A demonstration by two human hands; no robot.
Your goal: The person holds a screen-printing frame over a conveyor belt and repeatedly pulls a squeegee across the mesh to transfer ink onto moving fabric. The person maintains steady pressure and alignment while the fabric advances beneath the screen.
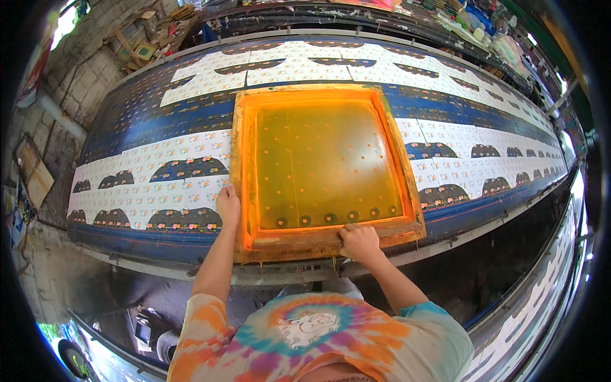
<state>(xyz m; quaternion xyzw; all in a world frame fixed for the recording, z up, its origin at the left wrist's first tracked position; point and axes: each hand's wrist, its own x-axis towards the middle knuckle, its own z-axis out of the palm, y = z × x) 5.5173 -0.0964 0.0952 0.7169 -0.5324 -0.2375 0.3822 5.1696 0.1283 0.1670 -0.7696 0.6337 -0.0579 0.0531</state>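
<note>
A square screen-printing frame with orange edges and translucent yellow mesh lies on a long blue printing table, over white fabric panels printed with small flowers and dark scalloped shapes. My left hand is closed on the frame's left side, near its lower half. My right hand grips the frame's front bar right of its middle, fingers curled over the wood. Dark rings and small orange dots show on the mesh, the rings in a row along the front.
A cinder-block wall with leaning boards runs along the left. Cluttered benches stand behind the table. A metal rail follows its front edge. Another surface with printed panels runs at the lower right.
</note>
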